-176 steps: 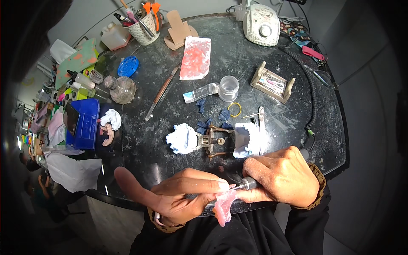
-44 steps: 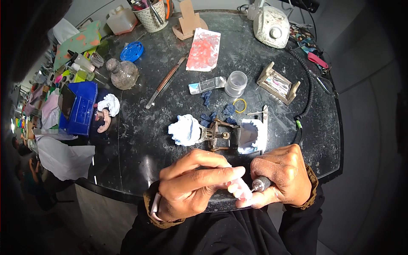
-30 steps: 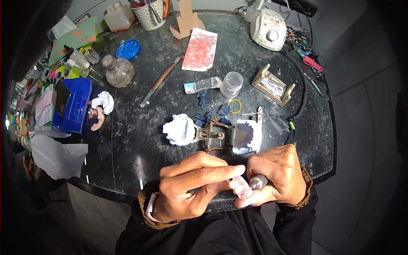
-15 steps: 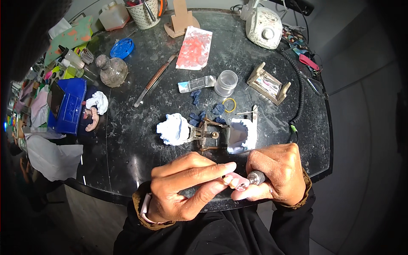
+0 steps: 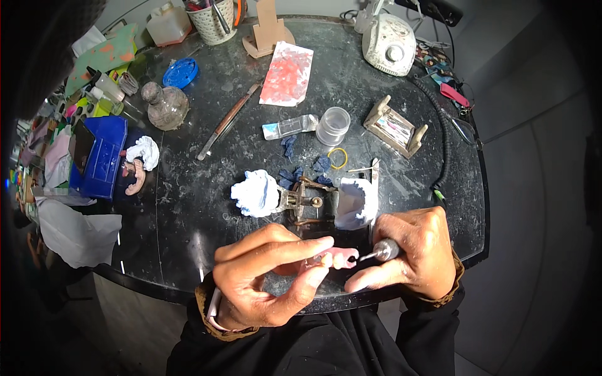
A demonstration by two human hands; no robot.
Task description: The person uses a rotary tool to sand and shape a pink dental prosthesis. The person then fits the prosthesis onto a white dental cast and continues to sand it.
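Note:
Between the thumb and fingers of my left hand point(image 5: 269, 274) is a small pink partial denture point(image 5: 342, 253) with a few whitish teeth. My right hand point(image 5: 414, 254) is wrapped round a rotary handpiece point(image 5: 387, 250). Its thin shank points left, and the dark bur at its tip meets the denture's right end, touching or very near it. Just beyond my hands lies a metal articulator point(image 5: 308, 199), opened out flat. A white plaster cast point(image 5: 255, 193) is on its left side, and another plaster cast point(image 5: 355, 203) is on its right.
A clear round cup point(image 5: 333, 126), a small rack of burs point(image 5: 397, 126) and a brown-handled spatula point(image 5: 229, 121) lie farther back. At the back right stands a white motor unit point(image 5: 389, 45) with a coiled black cord point(image 5: 446, 147). A blue box point(image 5: 100, 156) is at the left.
The handpiece has drawn back to the right, so its shank now shows. My left hand has shifted slightly left, and the denture is turned so more of its teeth show.

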